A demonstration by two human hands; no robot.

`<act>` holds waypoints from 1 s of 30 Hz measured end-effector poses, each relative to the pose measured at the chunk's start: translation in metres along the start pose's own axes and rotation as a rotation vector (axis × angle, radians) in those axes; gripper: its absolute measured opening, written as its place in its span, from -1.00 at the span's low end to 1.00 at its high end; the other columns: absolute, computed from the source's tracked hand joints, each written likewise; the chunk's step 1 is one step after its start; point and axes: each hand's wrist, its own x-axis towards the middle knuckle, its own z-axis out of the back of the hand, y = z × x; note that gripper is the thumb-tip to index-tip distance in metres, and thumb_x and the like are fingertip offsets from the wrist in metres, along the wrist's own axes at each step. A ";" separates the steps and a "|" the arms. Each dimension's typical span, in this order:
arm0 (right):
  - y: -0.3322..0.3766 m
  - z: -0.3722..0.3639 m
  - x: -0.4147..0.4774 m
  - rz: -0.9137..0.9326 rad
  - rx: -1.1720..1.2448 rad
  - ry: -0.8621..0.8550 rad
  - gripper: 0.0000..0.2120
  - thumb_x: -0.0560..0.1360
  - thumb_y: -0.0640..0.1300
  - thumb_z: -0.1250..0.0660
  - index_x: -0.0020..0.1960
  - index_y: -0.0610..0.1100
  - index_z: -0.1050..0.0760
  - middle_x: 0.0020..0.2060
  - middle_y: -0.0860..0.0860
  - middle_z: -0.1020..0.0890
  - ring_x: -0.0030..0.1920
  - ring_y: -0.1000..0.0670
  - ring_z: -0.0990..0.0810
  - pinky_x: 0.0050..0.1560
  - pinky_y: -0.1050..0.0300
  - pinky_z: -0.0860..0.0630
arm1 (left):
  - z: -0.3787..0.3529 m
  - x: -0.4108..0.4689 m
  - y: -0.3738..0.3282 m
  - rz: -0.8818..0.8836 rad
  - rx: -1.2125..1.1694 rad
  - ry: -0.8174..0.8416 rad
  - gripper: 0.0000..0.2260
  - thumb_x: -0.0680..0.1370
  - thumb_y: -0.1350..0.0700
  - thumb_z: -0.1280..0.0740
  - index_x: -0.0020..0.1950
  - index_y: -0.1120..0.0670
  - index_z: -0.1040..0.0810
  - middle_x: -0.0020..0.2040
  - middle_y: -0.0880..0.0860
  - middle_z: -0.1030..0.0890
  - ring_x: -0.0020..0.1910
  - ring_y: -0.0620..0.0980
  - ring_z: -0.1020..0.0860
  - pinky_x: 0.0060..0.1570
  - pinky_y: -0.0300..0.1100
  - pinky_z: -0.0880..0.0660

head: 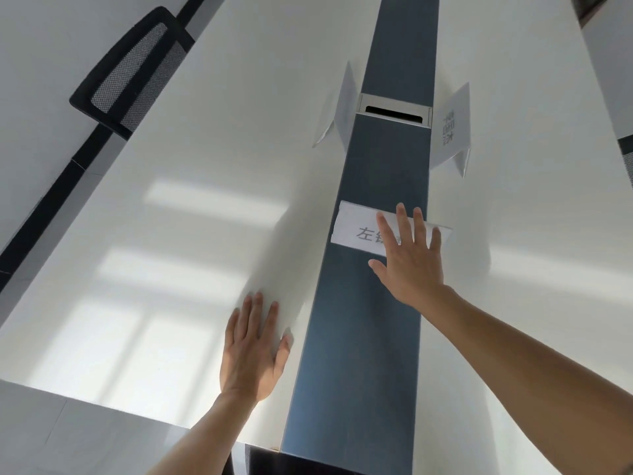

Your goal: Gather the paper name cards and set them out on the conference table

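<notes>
Head view: we are laying our right hand (411,265), fingers straight and spread, on a name card (359,231) lying flat across the blue centre strip (359,354) of the conference table (164,217). We are resting our left hand (251,354) open and flat on the near white top. Farther off, a left folded card (340,108) and a right folded card (452,132) are standing beside the strip.

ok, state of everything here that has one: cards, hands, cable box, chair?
near name card: across the blue strip, print toward camera, fingers of right hand on it.
left name card: folded, standing left of strip, blank side showing.
right name card: folded, standing right of strip, print showing.
right hand: open, fingers straight.
left hand: open, flat on white tabletop.
cable box: dark slot showing.
chair: at table's left edge, unoccupied.
</notes>
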 end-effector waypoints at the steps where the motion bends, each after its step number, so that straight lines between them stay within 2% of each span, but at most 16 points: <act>1: -0.001 0.001 0.005 0.001 -0.006 -0.006 -0.20 0.51 0.25 -0.17 0.57 0.01 0.16 0.58 -0.13 0.11 0.55 -0.26 0.12 0.45 -0.33 -0.02 | 0.000 0.000 0.000 0.001 0.000 0.003 -0.46 0.57 -0.15 -0.05 0.48 0.08 -0.27 0.53 0.18 -0.22 0.53 0.11 -0.11 0.47 0.01 0.00; 10: -0.005 0.008 0.039 0.007 -0.036 0.015 -0.15 0.49 0.23 -0.23 0.56 0.00 0.18 0.57 -0.15 0.11 0.54 -0.28 0.12 0.45 -0.34 -0.04 | -0.001 0.001 0.001 0.008 -0.003 0.023 -0.46 0.56 -0.15 -0.04 0.48 0.07 -0.27 0.53 0.17 -0.21 0.53 0.10 -0.11 0.46 0.02 -0.02; 16: -0.007 0.009 0.044 0.003 -0.049 0.011 -0.09 0.45 0.16 -0.31 0.56 -0.04 0.18 0.56 -0.16 0.02 0.54 -0.29 0.05 0.44 -0.34 -0.08 | -0.001 0.001 0.000 0.007 -0.005 0.019 -0.47 0.55 -0.13 -0.06 0.46 0.08 -0.31 0.52 0.18 -0.25 0.52 0.10 -0.11 0.45 0.03 -0.05; 26: 0.001 0.008 0.045 -0.030 -0.049 0.035 -0.05 0.44 0.13 -0.33 0.55 -0.06 0.23 0.56 -0.17 0.07 0.53 -0.31 0.09 0.47 -0.31 -0.05 | 0.000 0.001 0.000 0.013 -0.007 0.024 -0.47 0.56 -0.14 -0.06 0.46 0.08 -0.31 0.52 0.18 -0.24 0.52 0.11 -0.13 0.45 0.04 -0.07; 30: 0.000 0.015 0.042 -0.039 -0.024 0.056 -0.08 0.46 0.13 -0.30 0.55 -0.02 0.25 0.57 -0.15 0.13 0.54 -0.28 0.15 0.45 -0.33 -0.03 | 0.001 0.002 -0.001 -0.001 -0.037 -0.012 -0.47 0.57 -0.14 0.03 0.45 0.09 -0.33 0.50 0.20 -0.27 0.51 0.13 -0.16 0.44 0.04 -0.08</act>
